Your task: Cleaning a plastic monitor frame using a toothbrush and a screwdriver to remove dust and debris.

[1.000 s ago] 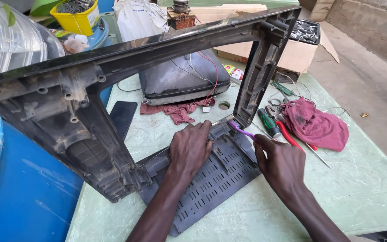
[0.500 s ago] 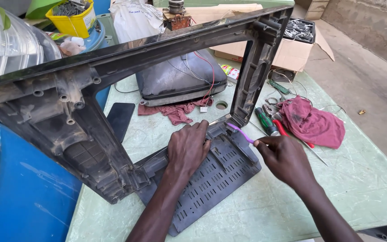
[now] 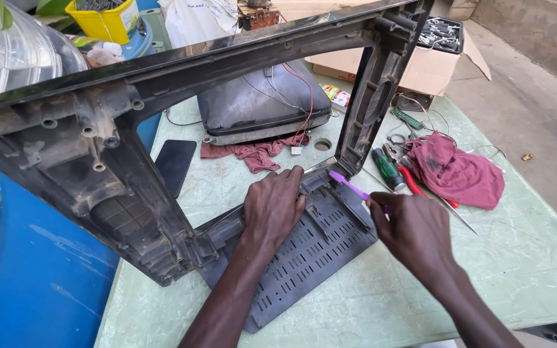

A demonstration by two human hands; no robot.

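The big plastic television frame (image 3: pixel 162 84) is black with grey dust, and its flat base plate (image 3: pixel 304 258) has a pattern of small slots in rows. The thin tool (image 3: pixel 349 185) in the right hand (image 3: pixel 414 235) is purple. The crumpled cloth (image 3: pixel 459 171) is dark red, the table cover (image 3: pixel 517 258) is pale green, the barrel (image 3: pixel 27 283) is blue.

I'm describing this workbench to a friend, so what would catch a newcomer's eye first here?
The big dusty black plastic frame standing upright across the green table, with the left hand pressed flat on its slotted base panel. The right hand holds a purple tool at the frame's lower corner. Behind sits a grey picture tube; a red cloth lies at right.
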